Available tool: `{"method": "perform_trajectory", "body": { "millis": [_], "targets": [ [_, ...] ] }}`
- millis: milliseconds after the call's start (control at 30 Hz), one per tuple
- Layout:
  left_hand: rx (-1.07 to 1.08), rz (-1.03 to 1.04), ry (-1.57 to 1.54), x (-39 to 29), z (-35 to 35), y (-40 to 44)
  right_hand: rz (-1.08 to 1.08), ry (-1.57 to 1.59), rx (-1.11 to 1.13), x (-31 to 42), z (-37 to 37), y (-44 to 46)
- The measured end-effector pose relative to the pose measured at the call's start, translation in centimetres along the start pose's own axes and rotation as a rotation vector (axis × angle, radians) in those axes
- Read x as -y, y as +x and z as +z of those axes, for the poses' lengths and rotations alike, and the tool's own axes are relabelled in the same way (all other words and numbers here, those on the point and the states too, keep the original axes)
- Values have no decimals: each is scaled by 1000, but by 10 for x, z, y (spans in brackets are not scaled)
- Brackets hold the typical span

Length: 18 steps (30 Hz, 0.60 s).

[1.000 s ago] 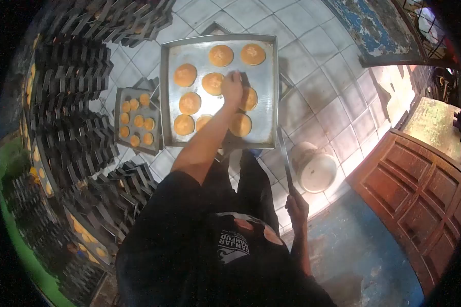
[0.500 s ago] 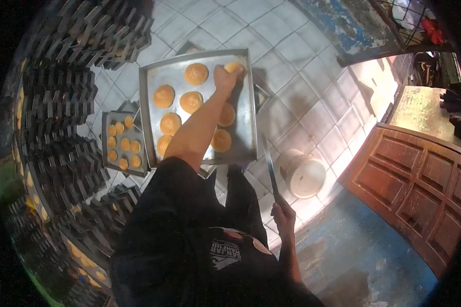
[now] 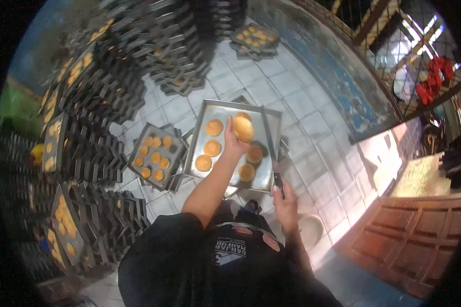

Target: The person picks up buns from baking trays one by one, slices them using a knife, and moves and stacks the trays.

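Observation:
My left hand [image 3: 234,142] holds a round golden bun [image 3: 243,130], raised above a large square metal tray [image 3: 225,108]. More browned buns [image 3: 213,127] lie on that tray, some partly hidden by my left hand and forearm. In my right hand [image 3: 285,203] is the black handle of a long knife [image 3: 270,140]. Its narrow blade points away from me, over the tray's right part, to the right of the held bun and apart from it.
Left of the large tray, a smaller tray [image 3: 172,161] bears several small buns. Tall stacks of dark trays [image 3: 92,146] stand along the left and far side. Another bun tray [image 3: 255,40] is at the back. A pale bucket [image 3: 310,231] and wooden door [image 3: 412,235] are at right.
My left hand has lifted a bun from the tray's far right corner and drawn it nearer. The knife in my right hand has come up over the tray. The view has shifted.

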<state>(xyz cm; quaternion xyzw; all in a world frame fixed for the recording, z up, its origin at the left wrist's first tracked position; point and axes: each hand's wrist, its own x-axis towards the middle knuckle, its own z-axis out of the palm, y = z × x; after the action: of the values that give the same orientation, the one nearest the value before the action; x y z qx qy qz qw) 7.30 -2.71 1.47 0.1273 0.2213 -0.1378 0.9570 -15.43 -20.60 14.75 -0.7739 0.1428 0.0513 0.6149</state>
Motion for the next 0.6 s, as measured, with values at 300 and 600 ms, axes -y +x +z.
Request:
{"method": "perform_trajectory", "body": {
  "millis": [300, 600],
  "targets": [
    [135, 154, -107, -46, 36, -61, -543, -267, 52, 10, 29, -22],
    [343, 143, -102, -51, 39, -79, -649, -322, 23, 8, 29, -41]
  ]
}}
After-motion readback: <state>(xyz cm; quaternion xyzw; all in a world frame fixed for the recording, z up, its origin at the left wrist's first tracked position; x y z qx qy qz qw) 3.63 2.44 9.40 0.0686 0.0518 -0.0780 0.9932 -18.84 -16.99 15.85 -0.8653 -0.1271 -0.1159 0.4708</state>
